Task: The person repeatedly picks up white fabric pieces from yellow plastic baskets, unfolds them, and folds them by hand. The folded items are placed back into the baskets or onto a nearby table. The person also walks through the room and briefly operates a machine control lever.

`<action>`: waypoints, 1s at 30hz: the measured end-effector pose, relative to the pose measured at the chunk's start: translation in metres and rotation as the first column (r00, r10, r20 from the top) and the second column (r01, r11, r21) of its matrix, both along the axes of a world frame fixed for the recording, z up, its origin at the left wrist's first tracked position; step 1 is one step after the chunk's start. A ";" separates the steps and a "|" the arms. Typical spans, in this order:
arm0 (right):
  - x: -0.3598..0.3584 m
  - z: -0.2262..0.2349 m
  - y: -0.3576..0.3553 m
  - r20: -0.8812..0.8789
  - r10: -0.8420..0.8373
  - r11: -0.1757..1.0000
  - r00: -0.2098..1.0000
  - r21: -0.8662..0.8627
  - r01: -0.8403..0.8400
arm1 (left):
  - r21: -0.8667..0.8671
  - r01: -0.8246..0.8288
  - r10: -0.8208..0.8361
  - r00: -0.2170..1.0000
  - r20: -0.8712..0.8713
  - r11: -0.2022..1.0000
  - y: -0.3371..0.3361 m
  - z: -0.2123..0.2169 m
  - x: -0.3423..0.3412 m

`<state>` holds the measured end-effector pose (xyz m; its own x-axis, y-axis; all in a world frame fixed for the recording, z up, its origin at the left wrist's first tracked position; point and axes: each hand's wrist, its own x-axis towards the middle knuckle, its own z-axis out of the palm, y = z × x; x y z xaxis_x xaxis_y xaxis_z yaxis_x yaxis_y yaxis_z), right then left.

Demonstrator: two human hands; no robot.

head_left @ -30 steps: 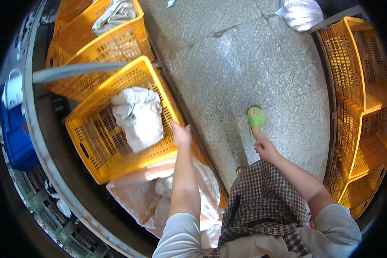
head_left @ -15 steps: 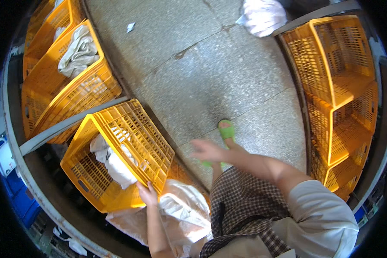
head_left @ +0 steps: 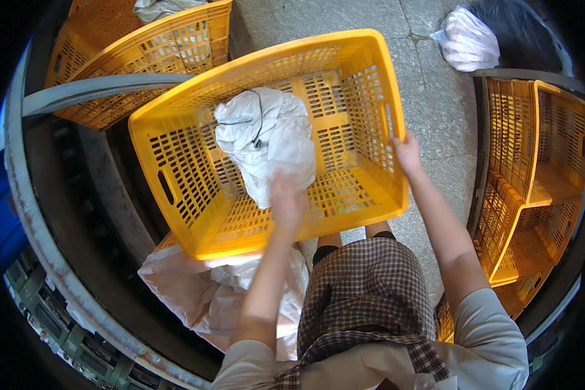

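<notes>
I have the right hand (head_left: 407, 155) closed on the right end wall of the crate (head_left: 370, 91), which extends to the left of that grip. The bag (head_left: 273, 130) lies inside the crate, well to the left of the right hand. I have the left hand (head_left: 287, 203) at the bag's lower edge; it is blurred, so I cannot tell how far its fingers are open or whether they hold the bag. The sack (head_left: 188, 292) sits below and left of the left hand. The stacked crates (head_left: 533, 201) stand right of the right hand.
</notes>
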<state>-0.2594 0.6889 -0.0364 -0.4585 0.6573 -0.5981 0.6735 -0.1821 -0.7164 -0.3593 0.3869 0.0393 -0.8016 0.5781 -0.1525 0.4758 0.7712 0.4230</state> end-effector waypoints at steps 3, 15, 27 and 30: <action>0.018 -0.028 0.034 0.176 0.050 0.992 0.983 0.103 -0.069 | -0.188 -0.261 0.278 0.958 0.072 0.947 -0.053 -0.027 -0.046; 0.028 -0.059 0.071 0.310 0.097 0.780 0.946 0.567 -0.265 | -0.210 -0.865 0.437 0.013 0.899 0.457 0.004 -0.144 -0.052; -0.019 0.022 -0.147 -0.092 0.678 0.735 0.729 0.048 -0.677 | -0.419 0.086 0.267 0.654 0.708 0.904 -0.002 -0.144 -0.020; -0.022 0.016 -0.147 -0.060 0.553 0.800 0.831 -0.241 -0.550 | -0.263 -0.643 0.487 0.196 0.851 0.719 0.014 -0.138 -0.018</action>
<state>-0.2817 0.5415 -0.0199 -0.6915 0.1330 -0.7101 0.7207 0.0601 -0.6906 -0.3776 0.4011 -0.0988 -0.4166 0.1010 -0.9035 -0.7157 0.5763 0.3944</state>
